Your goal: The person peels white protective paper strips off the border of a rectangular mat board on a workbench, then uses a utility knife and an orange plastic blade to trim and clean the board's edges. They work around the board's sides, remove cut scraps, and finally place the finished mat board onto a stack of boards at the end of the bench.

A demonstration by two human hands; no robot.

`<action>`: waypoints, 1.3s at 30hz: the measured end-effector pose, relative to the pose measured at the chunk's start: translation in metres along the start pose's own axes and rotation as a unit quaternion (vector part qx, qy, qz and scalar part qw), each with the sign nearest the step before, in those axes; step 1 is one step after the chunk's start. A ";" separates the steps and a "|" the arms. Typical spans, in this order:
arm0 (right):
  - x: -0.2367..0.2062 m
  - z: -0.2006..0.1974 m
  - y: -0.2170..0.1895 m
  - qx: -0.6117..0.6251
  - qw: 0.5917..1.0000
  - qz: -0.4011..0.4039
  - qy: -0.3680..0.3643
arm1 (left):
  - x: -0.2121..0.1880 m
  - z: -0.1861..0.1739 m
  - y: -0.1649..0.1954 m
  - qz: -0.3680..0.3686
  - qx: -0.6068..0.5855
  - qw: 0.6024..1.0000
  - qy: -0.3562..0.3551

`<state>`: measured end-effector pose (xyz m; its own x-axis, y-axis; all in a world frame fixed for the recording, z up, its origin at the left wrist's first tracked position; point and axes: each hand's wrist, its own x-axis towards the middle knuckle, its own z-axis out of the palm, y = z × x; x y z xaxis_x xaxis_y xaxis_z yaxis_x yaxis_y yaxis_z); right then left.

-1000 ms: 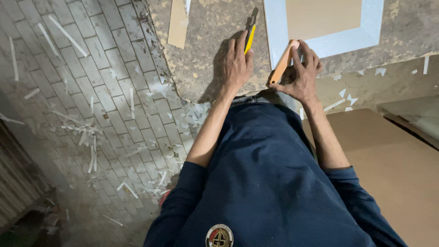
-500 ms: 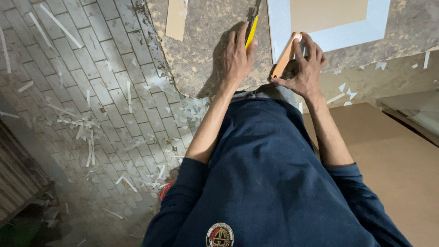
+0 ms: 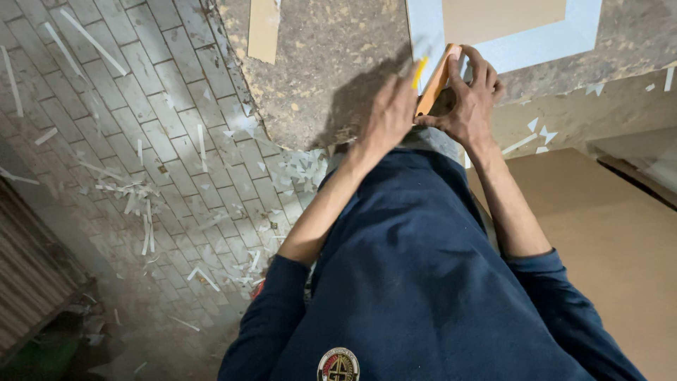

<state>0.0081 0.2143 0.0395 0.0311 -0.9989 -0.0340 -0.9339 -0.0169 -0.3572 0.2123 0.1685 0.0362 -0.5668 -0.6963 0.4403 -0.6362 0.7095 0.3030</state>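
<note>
At the near edge of the speckled worktop [image 3: 331,77], the person stands over a white mat frame [image 3: 430,28] laid flat with a brown card panel [image 3: 504,17] showing in its opening. The right hand [image 3: 469,106] is closed around an orange wooden straightedge [image 3: 434,85], fingers curled over its top and thumb beneath, pressing it against the frame's lower left corner, apparently to keep it from sliding. The left hand [image 3: 388,116] lies just beside it, blurred, with a yellow tool [image 3: 420,70], likely a pencil or knife, projecting past its fingertips beside the straightedge; the tool appears pinched between the fingers, though the blur leaves the exact grip uncertain. Both forearms run from dark blue sleeves. A loose brown card strip [image 3: 263,28] lies well apart on the worktop. White paper offcuts [image 3: 144,226] litter the brick floor [image 3: 106,141], and a large cardboard sheet [image 3: 606,233] sits at the person's right.
</note>
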 end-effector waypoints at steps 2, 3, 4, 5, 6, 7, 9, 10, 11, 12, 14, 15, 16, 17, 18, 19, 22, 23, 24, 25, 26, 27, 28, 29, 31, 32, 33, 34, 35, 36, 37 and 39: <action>0.003 -0.002 -0.003 -0.005 1.000 0.011 -0.006 | 0.001 -0.003 0.015 -0.154 -0.168 0.970 -0.081; 0.005 -0.003 -0.005 0.004 1.000 0.024 -0.013 | 0.004 -0.003 0.019 -0.225 -0.251 0.933 -0.123; 0.006 -0.003 -0.006 0.013 0.999 0.038 -0.020 | 0.006 -0.005 0.021 -0.228 -0.245 0.934 -0.128; 0.007 -0.004 -0.007 0.005 0.999 0.035 -0.015 | 0.009 -0.006 0.023 -0.232 -0.238 0.934 -0.133; 0.007 -0.004 -0.008 -0.003 0.999 0.032 -0.011 | 0.012 -0.007 0.024 -0.235 -0.230 0.934 -0.138; 0.008 -0.003 -0.008 -0.010 0.999 0.029 -0.007 | 0.016 -0.008 0.024 -0.243 -0.228 0.929 -0.159; 0.006 -0.001 -0.007 0.005 0.999 0.038 -0.019 | 0.020 -0.010 0.024 -0.259 -0.222 0.919 -0.199; 0.006 0.001 -0.005 0.013 0.999 0.043 -0.024 | 0.021 -0.011 0.025 -0.256 -0.208 0.923 -0.197; 0.004 0.003 -0.003 0.019 0.999 0.040 -0.021 | 0.023 -0.011 0.026 -0.251 -0.195 0.928 -0.195; 0.003 0.006 -0.001 0.025 0.999 0.037 -0.018 | 0.024 -0.011 0.027 -0.246 -0.183 0.932 -0.194; 0.000 0.013 0.004 0.011 1.000 0.025 -0.007 | 0.029 -0.007 0.030 -0.254 -0.189 0.926 -0.204; 0.000 0.016 0.007 -0.007 1.000 0.017 0.001 | 0.030 -0.005 0.031 -0.258 -0.192 0.923 -0.210; -0.002 0.019 0.008 -0.025 1.000 0.009 0.008 | 0.032 -0.003 0.033 -0.254 -0.176 0.925 -0.221; -0.003 0.021 0.010 -0.013 1.000 0.020 0.000 | 0.032 -0.004 0.036 -0.250 -0.161 0.926 -0.231; -0.003 0.024 0.011 0.000 1.000 0.029 -0.008 | 0.031 -0.005 0.037 -0.247 -0.144 0.927 -0.241; -0.003 0.025 0.012 0.011 0.999 0.039 -0.015 | 0.029 -0.008 0.038 -0.241 -0.156 0.929 -0.234; -0.003 0.025 0.013 -0.014 1.000 0.000 0.013 | 0.007 -0.030 0.044 -0.219 -0.165 0.939 -0.206; -0.002 0.024 0.012 0.000 1.000 0.008 0.004 | -0.003 -0.040 0.047 -0.207 -0.146 0.948 -0.191; -0.002 0.022 0.012 0.015 1.000 0.017 -0.006 | -0.009 -0.046 0.047 -0.195 -0.127 0.956 -0.177; -0.002 0.022 0.011 0.030 0.999 0.027 -0.016 | -0.013 -0.050 0.047 -0.208 -0.118 0.945 -0.222; -0.002 0.020 0.011 0.017 1.000 0.015 -0.004 | -0.016 -0.053 0.048 -0.218 -0.111 0.932 -0.267; -0.002 0.019 0.011 0.002 1.000 0.000 0.008 | -0.017 -0.055 0.049 -0.229 -0.106 0.917 -0.309; -0.001 0.018 0.011 -0.013 1.000 -0.018 0.022 | -0.017 -0.056 0.049 -0.233 -0.113 0.918 -0.301; -0.001 0.017 0.012 -0.005 0.999 -0.025 0.025 | -0.015 -0.056 0.047 -0.236 -0.119 0.920 -0.290; -0.002 0.013 0.013 0.012 0.999 -0.035 0.029 | -0.011 -0.059 0.044 -0.245 -0.145 0.922 -0.264; -0.002 0.012 0.012 0.020 0.999 -0.032 0.029 | -0.010 -0.062 0.038 -0.248 -0.162 0.924 -0.243; -0.002 0.011 0.011 0.027 0.999 -0.028 0.029 | -0.009 -0.066 0.032 -0.249 -0.180 0.925 -0.222; -0.001 0.010 0.009 0.034 0.999 -0.025 0.026 | -0.007 -0.069 0.024 -0.280 -0.176 0.918 -0.219; 0.001 0.010 0.005 0.036 0.998 -0.038 0.019 | -0.006 -0.071 0.015 -0.314 -0.172 0.908 -0.219; 0.003 0.011 0.000 0.038 0.998 -0.050 0.011 | -0.006 -0.072 0.004 -0.348 -0.168 0.895 -0.221; 0.006 0.014 -0.006 0.040 0.997 -0.060 0.005 | -0.005 -0.072 -0.009 -0.379 -0.164 0.883 -0.222; 0.020 0.024 -0.021 0.057 0.993 -0.103 -0.030 | -0.001 -0.066 -0.038 -0.311 -0.037 0.943 -0.113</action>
<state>0.0368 0.1958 0.0235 0.2411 -0.9705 -0.0034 -0.8596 -0.2119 -0.4649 0.2711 0.1491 0.0802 -0.1983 -0.9797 -0.0307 -0.8491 0.1561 0.5047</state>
